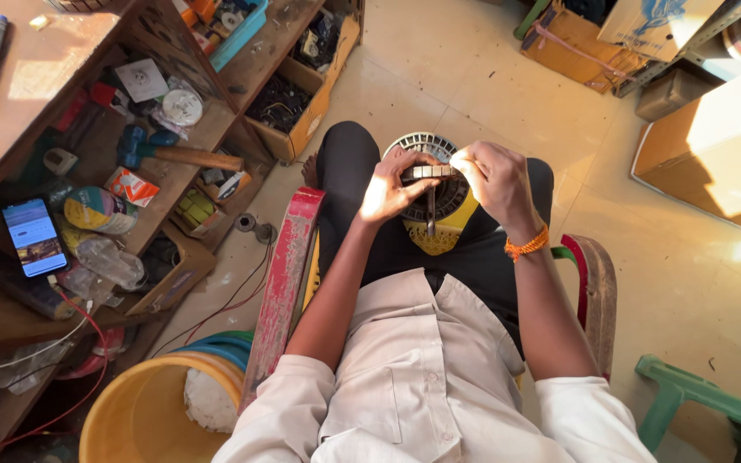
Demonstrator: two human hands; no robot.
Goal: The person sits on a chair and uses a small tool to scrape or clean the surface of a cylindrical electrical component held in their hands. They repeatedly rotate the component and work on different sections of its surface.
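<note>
Presently, both hands, left hand (392, 187) and right hand (492, 176), are pinching a small metal bar (429, 172) over the round ribbed motor part (439, 193) resting on the person's lap, steadying it for work.

— What is the person wearing?
— A pale off-white shirt (426, 377) with short sleeves, a collar and a chest pocket; dark black trousers (362, 189) below it.
— Anything on the arms?
— An orange thread band (527, 245) on the right wrist; the forearms are bare; the left wrist carries nothing visible.
</note>
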